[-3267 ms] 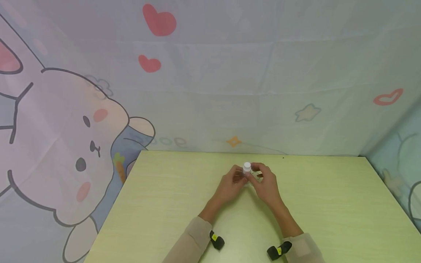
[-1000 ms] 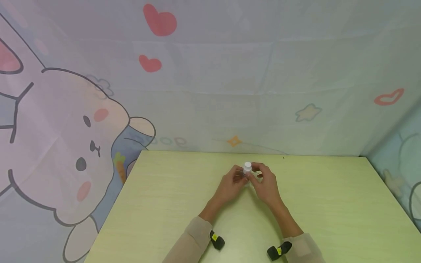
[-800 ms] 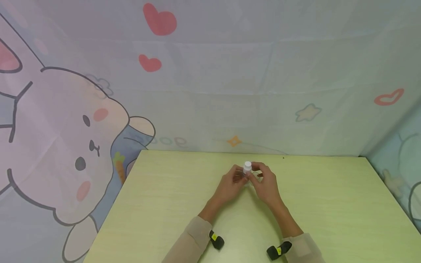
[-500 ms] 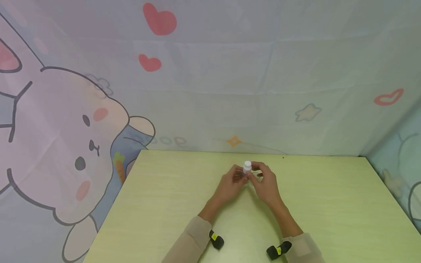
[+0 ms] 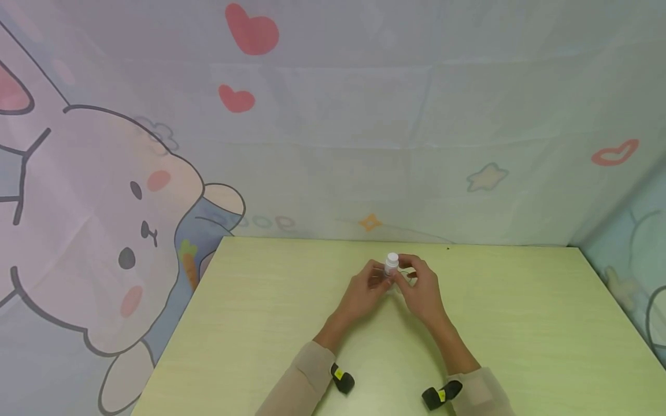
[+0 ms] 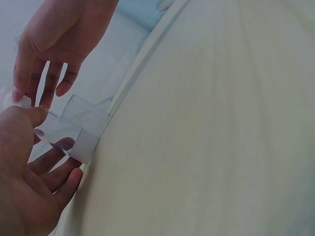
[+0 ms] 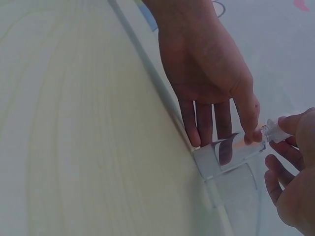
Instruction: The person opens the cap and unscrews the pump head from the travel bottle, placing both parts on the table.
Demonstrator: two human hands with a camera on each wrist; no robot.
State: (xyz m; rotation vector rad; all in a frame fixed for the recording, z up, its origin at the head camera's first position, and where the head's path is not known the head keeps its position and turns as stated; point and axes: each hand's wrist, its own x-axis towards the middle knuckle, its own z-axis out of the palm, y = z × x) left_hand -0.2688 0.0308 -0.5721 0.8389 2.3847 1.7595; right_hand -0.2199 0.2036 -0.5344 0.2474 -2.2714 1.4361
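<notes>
Both hands meet near the table's far edge. My left hand (image 5: 359, 297) holds a clear, bottle-like vessel (image 7: 205, 161), its thumb at the narrow threaded neck and its fingers along the far side. A small white cap-like piece (image 5: 392, 263) shows above it, pinched by the thumb and fingers of my right hand (image 5: 424, 294). In the right wrist view the white piece (image 7: 279, 133) sits right at the neck, partly hidden by fingertips. Close beside the vessel stands a second clear cylinder (image 6: 82, 117), like a glass cup, with neither hand gripping it.
The pale yellow-green table (image 5: 260, 300) spreads to both sides of the hands. Behind its far edge hangs a cloth backdrop (image 5: 333, 115) printed with a rabbit and hearts. Black wrist cameras (image 5: 343, 380) sit at the sleeve cuffs.
The right hand and the white piece it pinches have risen slightly in the head view. The left hand stays in place.
</notes>
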